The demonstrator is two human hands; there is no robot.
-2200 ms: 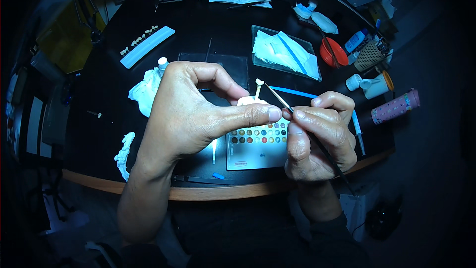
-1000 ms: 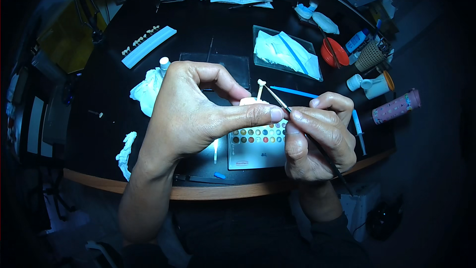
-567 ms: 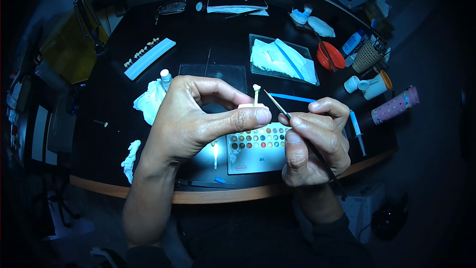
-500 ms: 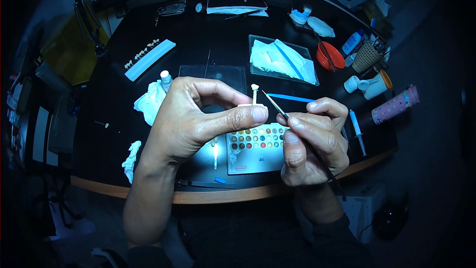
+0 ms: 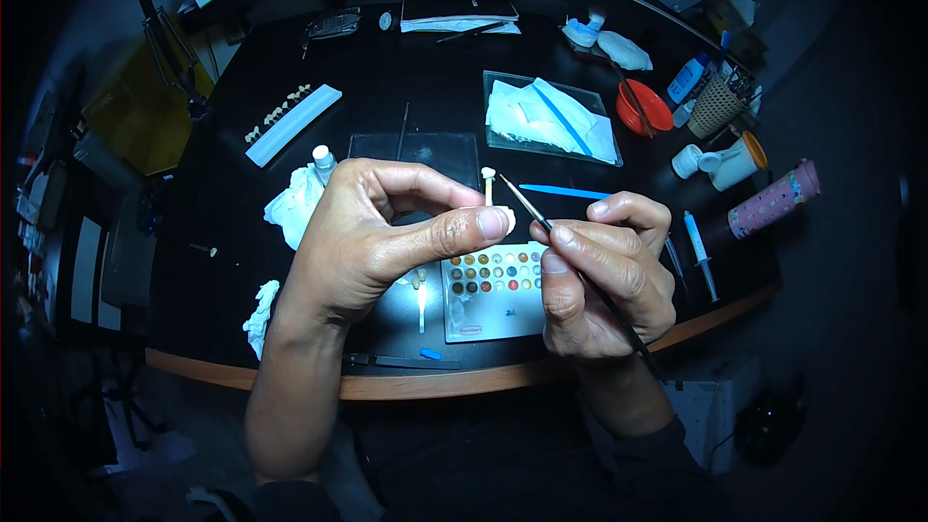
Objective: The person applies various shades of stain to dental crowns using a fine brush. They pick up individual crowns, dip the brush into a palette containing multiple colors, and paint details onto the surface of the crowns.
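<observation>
Between its thumb and fingers, my left hand [image 5: 362, 237] grips a small pale tooth crown [image 5: 488, 174] standing on a thin peg. The peg's pale, lumpy base [image 5: 510, 220] shows beside the thumb tip. My right hand [image 5: 619, 285] is closed round a fine paintbrush [image 5: 522, 197] with a dark handle. The brush tip points at the crown from the right, with a small gap seeming to lie between them. Below both hands lies a white palette [image 5: 498, 314] with rows of coloured paint wells, partly covered by my right hand.
Back left, a white block [image 5: 295, 128] lies beside a row of small tooth pieces. Crumpled tissue [image 5: 290, 208] and a capped bottle [image 5: 324, 157] are near my left hand. Rightward are a glass tray [image 5: 501, 138] with tissue, a red bowl [image 5: 659, 108], a syringe [image 5: 698, 246] and a pink tumbler [image 5: 773, 203].
Both hands have shifted slightly left, carrying the crown and the brush. The crown's base has turned a little, and more of it shows past my thumb. Both grips are unchanged.
</observation>
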